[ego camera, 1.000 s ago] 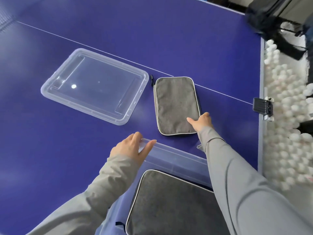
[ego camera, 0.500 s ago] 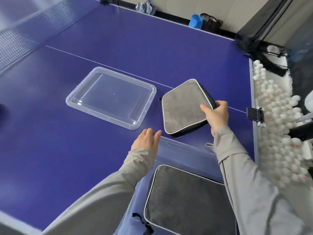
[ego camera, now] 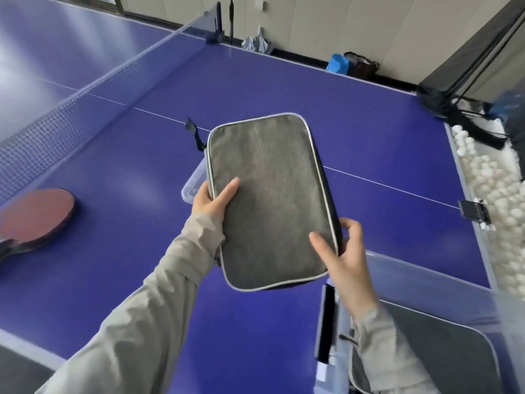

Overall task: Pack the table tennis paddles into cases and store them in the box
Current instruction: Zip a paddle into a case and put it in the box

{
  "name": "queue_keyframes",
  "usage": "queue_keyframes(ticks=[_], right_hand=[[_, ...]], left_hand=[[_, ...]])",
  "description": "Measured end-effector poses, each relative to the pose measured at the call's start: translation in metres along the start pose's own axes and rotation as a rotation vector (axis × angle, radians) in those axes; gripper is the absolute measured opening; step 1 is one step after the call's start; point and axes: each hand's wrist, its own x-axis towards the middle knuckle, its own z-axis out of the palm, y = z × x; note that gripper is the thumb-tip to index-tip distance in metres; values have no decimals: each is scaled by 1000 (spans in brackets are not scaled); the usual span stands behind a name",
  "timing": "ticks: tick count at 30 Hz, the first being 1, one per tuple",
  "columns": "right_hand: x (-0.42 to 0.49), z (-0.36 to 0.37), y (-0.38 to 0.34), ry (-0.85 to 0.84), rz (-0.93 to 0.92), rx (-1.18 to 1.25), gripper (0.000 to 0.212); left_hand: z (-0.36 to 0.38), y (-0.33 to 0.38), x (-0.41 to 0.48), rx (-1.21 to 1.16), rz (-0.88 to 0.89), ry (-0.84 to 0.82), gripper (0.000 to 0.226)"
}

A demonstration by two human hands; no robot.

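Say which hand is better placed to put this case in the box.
Probably the right hand: it grips the case corner nearest the box; the left hand holds the far edge.

— And the hands?
— Both arms were stretched forward. The left hand (ego camera: 211,207) gripped the grey case (ego camera: 270,194) by its left edge, thumb on top; the right hand (ego camera: 348,251) pinched its near right corner.

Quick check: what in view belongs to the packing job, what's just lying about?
Job: held case, left hand, right hand, boxed case, clear box, lid, red paddle.
Lying about: net, white balls, floor bags.
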Motion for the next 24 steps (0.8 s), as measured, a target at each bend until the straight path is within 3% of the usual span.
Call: queue_keyframes(ticks=[3,6,10,14,19,21,24], right_hand=[[-15,74,4,7,11,-208,37],[-10,150,-25,83,-200,-307,37],[-4,241,-80,25,-433,-462,28],[-4,287,-107,-231,-361,-693,6],[-10,297,-114,-532,-197,-741,6],[-15,305,-111,-523,-195,-759,8],[-21,307,-109,-347,-258,-709,11]], left_hand=[[-84,10,3,91,110,-43,28],[-160,19,6,190,174,-169,29],[-230,25,4,525,232,-345,37],[-268,31,6,778,272,-469,36],[-293,34,10,1060,321,-572,55],[-298,33,6,1087,364,-564,57],[-305,33,-1,1026,342,-544,54]])
